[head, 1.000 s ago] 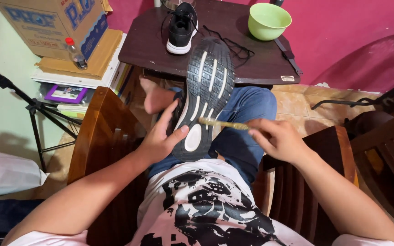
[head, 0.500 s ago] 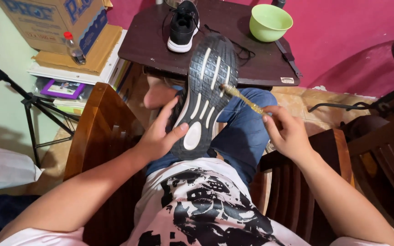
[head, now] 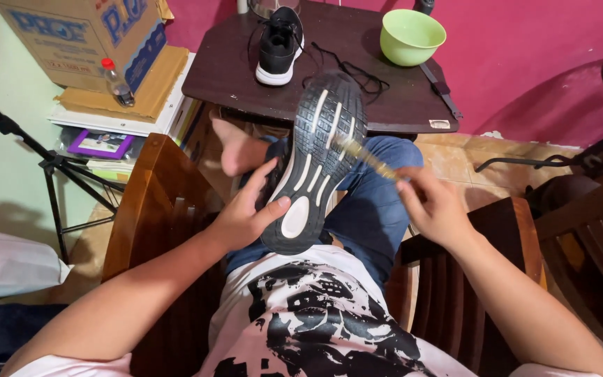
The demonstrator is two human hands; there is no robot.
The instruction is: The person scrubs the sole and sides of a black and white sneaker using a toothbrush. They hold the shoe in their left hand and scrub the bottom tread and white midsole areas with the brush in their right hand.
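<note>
A black sneaker [head: 315, 157] with a white-striped sole rests sole-up on my lap. My left hand [head: 246, 213] grips its left edge near the heel, thumb on the sole. My right hand [head: 430, 206] pinches the handle of a small yellowish brush [head: 364, 155], whose tip touches the sole's upper right part. The second black sneaker [head: 278, 45] stands on the dark wooden table [head: 225, 77] ahead, with loose black laces [head: 347, 66] beside it.
A green bowl [head: 412, 36] sits at the table's far right. A cardboard box [head: 82, 38] and a small red-capped bottle [head: 116, 82] stand on stacked things at left. A tripod [head: 50, 164] is at left, and wooden chairs [head: 155, 209] flank me.
My right hand has swung the brush from lying across the middle of the sole up to its upper right part. The left hand keeps its hold on the sneaker.
</note>
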